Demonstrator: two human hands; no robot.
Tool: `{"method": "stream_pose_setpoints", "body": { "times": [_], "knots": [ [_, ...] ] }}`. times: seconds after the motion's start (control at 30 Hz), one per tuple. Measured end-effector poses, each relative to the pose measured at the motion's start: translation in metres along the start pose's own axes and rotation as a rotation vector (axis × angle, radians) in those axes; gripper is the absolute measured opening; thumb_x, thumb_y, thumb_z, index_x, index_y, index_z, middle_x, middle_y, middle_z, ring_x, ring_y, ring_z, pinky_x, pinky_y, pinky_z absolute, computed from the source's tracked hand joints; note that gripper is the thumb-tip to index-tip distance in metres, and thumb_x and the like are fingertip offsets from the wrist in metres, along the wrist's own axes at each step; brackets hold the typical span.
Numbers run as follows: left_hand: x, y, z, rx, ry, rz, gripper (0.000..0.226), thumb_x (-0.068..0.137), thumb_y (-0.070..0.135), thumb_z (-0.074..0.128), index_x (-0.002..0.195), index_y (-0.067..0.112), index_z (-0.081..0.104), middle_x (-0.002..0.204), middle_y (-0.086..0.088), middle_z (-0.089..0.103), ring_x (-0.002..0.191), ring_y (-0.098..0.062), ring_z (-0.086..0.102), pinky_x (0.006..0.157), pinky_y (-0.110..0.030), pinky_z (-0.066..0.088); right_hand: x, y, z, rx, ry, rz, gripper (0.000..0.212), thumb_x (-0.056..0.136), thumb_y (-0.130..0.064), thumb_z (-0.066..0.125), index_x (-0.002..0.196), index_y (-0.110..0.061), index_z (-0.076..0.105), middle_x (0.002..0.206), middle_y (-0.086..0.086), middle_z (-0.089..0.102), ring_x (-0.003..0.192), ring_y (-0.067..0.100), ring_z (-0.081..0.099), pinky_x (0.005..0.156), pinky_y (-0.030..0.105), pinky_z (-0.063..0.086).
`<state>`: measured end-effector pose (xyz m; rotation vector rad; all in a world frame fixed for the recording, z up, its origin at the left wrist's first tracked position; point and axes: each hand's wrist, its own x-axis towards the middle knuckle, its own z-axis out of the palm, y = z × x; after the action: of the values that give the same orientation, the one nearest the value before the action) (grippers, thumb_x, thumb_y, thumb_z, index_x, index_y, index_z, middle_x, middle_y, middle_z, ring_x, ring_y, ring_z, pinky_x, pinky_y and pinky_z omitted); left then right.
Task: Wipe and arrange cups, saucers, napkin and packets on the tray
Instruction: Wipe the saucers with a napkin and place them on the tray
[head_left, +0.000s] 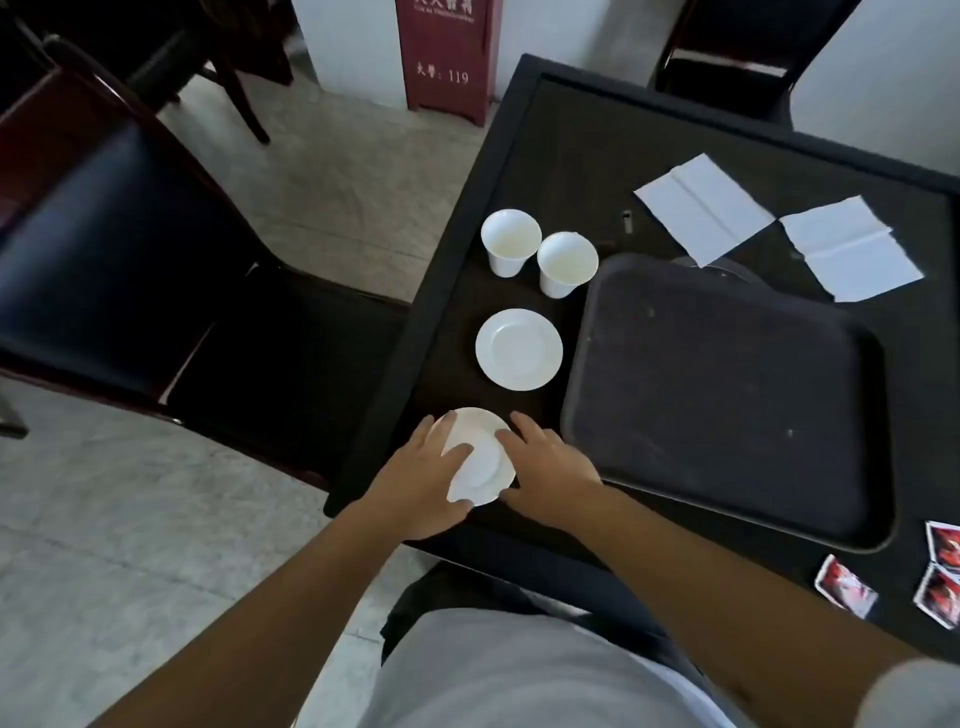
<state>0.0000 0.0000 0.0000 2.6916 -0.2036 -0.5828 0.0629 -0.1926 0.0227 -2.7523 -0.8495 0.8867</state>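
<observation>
Your dark table (597, 171) carries a dark tray (727, 395), bare inside. Beyond the table stands a red cabinet (447, 52) reading "119"; its other characters are too blurred to read. Two white napkins (701, 208) lie unfolded past the tray. Left of it sit two white cups (511, 241) and a saucer (518, 349). Your left hand (421, 478) and right hand (550, 467) grip the near saucer (483, 462) from both sides. Red packets (847, 587) lie at right, print illegible.
</observation>
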Motion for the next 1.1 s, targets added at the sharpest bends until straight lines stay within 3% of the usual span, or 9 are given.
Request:
{"method": "stream_pose_setpoints", "body": {
  "times": [0.1, 0.2, 0.33, 0.6, 0.83, 1.1],
  "knots": [
    [0.001, -0.003, 0.008, -0.029, -0.058, 0.025, 0.068, 0.081, 0.048, 0.068, 0.137, 0.027, 0.036, 0.163, -0.004, -0.001, 0.149, -0.031, -0.006, 0.097, -0.043, 0.048, 0.011, -0.006, 0.011, -0.090, -0.028, -0.032, 0.095, 0.079, -0.049, 0.072, 0.150, -0.027, 0.013, 0.163, 0.009, 0.003, 0.134, 0.034, 0.033, 0.098, 0.047, 0.044],
    [0.003, -0.003, 0.013, 0.003, -0.071, 0.027, 0.070, 0.080, 0.050, 0.068, 0.137, 0.027, 0.033, 0.163, -0.006, -0.009, 0.148, -0.032, -0.012, 0.103, -0.042, 0.043, 0.019, -0.007, 0.021, -0.145, -0.055, -0.066, 0.103, 0.075, -0.053, 0.075, 0.151, -0.026, 0.012, 0.162, 0.011, -0.002, 0.135, 0.037, 0.027, 0.103, 0.048, 0.039],
    [0.008, -0.008, 0.013, -0.011, -0.052, 0.061, 0.076, 0.075, 0.049, 0.074, 0.135, 0.028, 0.034, 0.161, -0.007, -0.009, 0.147, -0.035, -0.011, 0.107, -0.043, 0.037, 0.019, -0.005, 0.031, -0.051, 0.018, -0.040, 0.098, 0.071, -0.053, 0.078, 0.147, -0.025, 0.022, 0.161, 0.009, -0.002, 0.133, 0.035, 0.024, 0.104, 0.049, 0.038],
    [0.013, -0.016, 0.013, 0.006, 0.009, 0.098, 0.068, 0.071, 0.042, 0.081, 0.125, 0.022, 0.044, 0.160, -0.011, 0.009, 0.148, -0.038, 0.005, 0.092, -0.044, 0.053, 0.022, -0.013, 0.043, 0.155, 0.051, 0.080, 0.089, 0.074, -0.041, 0.079, 0.142, -0.030, 0.022, 0.161, 0.007, -0.009, 0.137, 0.030, 0.011, 0.108, 0.047, 0.036],
    [0.014, -0.012, 0.017, 0.018, 0.047, 0.064, 0.087, 0.071, 0.042, 0.081, 0.141, 0.024, 0.032, 0.161, -0.011, 0.002, 0.147, -0.034, 0.009, 0.096, -0.043, 0.049, 0.018, -0.006, 0.038, 0.229, 0.023, 0.047, 0.085, 0.078, -0.036, 0.076, 0.145, -0.036, 0.023, 0.161, -0.001, -0.012, 0.140, 0.025, 0.005, 0.101, 0.044, 0.043],
    [0.010, 0.023, 0.010, 0.044, 0.109, 0.066, 0.090, 0.069, 0.051, 0.079, 0.141, 0.023, 0.032, 0.161, -0.012, 0.008, 0.144, -0.034, 0.016, 0.090, -0.045, 0.053, -0.009, 0.017, 0.027, 0.174, 0.068, -0.001, 0.084, 0.083, -0.039, 0.072, 0.149, -0.034, 0.020, 0.161, 0.000, -0.014, 0.142, 0.025, 0.000, 0.103, 0.044, 0.044]
  ]
}}
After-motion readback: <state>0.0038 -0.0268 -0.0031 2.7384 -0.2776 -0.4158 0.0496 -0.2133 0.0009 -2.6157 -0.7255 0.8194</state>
